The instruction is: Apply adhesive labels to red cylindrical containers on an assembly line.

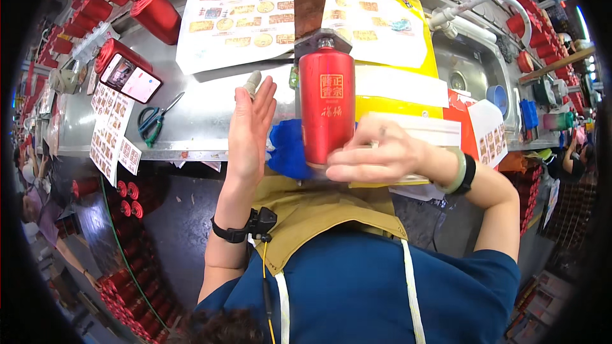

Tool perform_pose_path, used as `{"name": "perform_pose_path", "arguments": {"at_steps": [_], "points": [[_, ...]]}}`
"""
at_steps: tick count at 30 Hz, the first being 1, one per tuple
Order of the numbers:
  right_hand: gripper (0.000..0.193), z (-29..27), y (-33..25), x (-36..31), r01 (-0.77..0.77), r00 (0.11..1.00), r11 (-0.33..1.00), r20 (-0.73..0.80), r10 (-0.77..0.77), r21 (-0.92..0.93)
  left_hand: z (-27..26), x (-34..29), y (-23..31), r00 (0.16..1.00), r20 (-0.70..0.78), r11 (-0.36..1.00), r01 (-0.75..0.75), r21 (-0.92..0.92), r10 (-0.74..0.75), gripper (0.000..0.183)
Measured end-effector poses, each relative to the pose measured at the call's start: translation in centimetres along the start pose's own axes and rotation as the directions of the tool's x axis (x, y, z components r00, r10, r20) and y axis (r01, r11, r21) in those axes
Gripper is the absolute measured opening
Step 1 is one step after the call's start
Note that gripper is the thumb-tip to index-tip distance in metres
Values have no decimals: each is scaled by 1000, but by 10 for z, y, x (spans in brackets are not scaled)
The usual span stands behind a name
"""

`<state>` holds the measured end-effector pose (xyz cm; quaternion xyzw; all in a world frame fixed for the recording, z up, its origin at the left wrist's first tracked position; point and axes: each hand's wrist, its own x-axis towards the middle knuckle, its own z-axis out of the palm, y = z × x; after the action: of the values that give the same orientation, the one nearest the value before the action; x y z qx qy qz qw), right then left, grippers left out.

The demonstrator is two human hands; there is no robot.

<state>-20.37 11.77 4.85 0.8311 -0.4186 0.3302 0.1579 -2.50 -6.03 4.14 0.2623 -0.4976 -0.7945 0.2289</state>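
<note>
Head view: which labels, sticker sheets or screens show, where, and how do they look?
Red bottle: upright at centre, gold label, right hand on it.
Sticker sheets: white, gold and red stickers, behind the bottle.
Phone: lit screen, left on the metal counter.
Left hand: open, beside the bottle.

We log a glossy red bottle [326, 107] with a metal cap and a matt blue cloth [288, 148]. The brushed steel counter [197, 114] carries glossy paper sticker sheets [239, 22].

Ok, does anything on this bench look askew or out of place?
Mostly no. The sticker sheets hang over the front edge of the metal bench, near the scissors. The red bottle stands upright under the right hand.
</note>
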Motion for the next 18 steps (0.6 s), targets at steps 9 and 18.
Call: {"name": "perform_pose_path", "arguments": {"at_steps": [9,18], "points": [[22,-49,88,47,-561,820,762,-345,457,-324,32,18,-11,988,150,993,-50,109,33,61],[145,-22,-62,16,-935,355,354,54,933,32,47,58,-14,881,101,759,-452,469,462,32]]}}
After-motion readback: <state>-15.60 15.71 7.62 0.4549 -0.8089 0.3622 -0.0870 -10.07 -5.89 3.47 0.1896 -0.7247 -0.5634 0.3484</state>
